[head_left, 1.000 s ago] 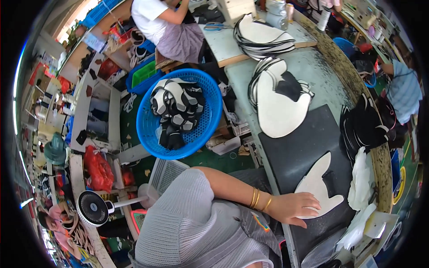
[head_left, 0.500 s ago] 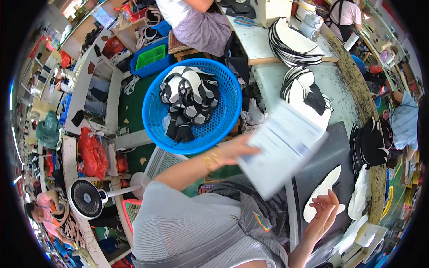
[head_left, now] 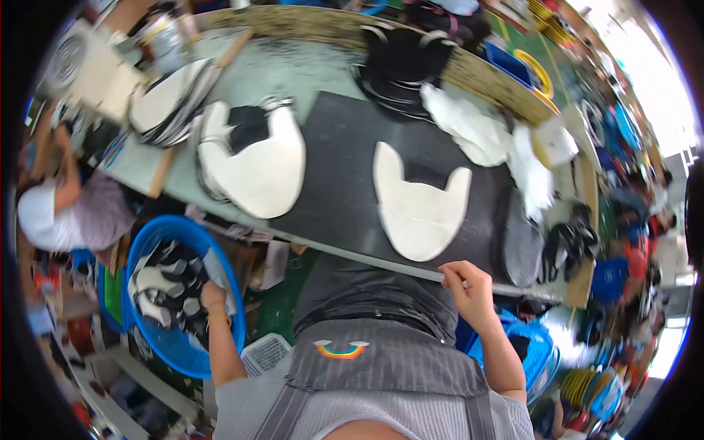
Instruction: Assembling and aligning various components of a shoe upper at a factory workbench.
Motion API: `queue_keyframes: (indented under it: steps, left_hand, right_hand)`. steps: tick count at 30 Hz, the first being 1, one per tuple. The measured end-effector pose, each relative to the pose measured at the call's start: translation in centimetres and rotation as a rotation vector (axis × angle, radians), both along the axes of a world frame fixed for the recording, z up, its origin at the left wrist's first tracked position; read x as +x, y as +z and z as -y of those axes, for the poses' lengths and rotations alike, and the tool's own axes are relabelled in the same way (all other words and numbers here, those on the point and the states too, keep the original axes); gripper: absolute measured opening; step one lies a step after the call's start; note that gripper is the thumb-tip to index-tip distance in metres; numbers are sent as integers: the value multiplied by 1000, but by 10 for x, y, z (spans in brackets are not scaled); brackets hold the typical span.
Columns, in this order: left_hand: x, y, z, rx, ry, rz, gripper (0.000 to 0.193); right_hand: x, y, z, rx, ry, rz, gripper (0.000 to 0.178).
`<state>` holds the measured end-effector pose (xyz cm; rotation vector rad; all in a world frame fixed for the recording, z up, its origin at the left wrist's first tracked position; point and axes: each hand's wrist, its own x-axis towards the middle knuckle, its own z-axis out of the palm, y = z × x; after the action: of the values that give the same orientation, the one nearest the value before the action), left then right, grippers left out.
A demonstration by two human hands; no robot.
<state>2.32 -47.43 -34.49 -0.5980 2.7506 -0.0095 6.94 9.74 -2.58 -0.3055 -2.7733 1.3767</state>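
Note:
My left hand (head_left: 213,297) reaches down into the blue basket (head_left: 139,242), beside a pale sheet (head_left: 217,265) at the basket's right side. Its fingers are blurred, so whether they grip the sheet cannot be told. Black and white shoe parts (head_left: 155,284) lie heaped in the basket. At the table's front edge, my right hand (head_left: 471,287) has its fingers curled in, with nothing visible in them. Just beyond it, a white U-shaped shoe upper piece (head_left: 419,224) lies flat on the black mat (head_left: 337,161), its two prongs pointing away from me.
White upper pieces (head_left: 257,176) are stacked left of the mat, with another stack (head_left: 165,103) farther left. Black pieces (head_left: 403,66) are piled behind it. Crumpled white material (head_left: 469,128) and a dark sole-shaped piece (head_left: 521,242) lie right. A seated person (head_left: 66,213) is at far left.
My view has turned toward the table. My left hand has gone from holding the printed sheet over my lap to inside the basket; my right hand has left the white piece for the table edge.

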Motion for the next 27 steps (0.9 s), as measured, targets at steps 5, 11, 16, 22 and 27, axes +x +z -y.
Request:
queue_keyframes:
  steps: [5,11,16,22,27]
  left_hand:
    - [-57,256,-226,429,-496,-675,13]
    - [-64,279,-424,835,-1525,-462,47]
    - [-51,284,-440,717,-1607,-273,59]
    - [-108,303,-537,1071,-1531,-442,24]
    - [-124,276,-647,1196,-1754,-530,29]
  right_hand:
    - [34,-21,-33,380,-98,-107,25]
    - [17,-36,-155,572,-508,-219,8]
    - [-26,-15,-228,606,-528,-333,13]
    - [-97,-58,-254,759,-308,-44,53]
    - [-85,-45,-259,712,-188,-69,38]
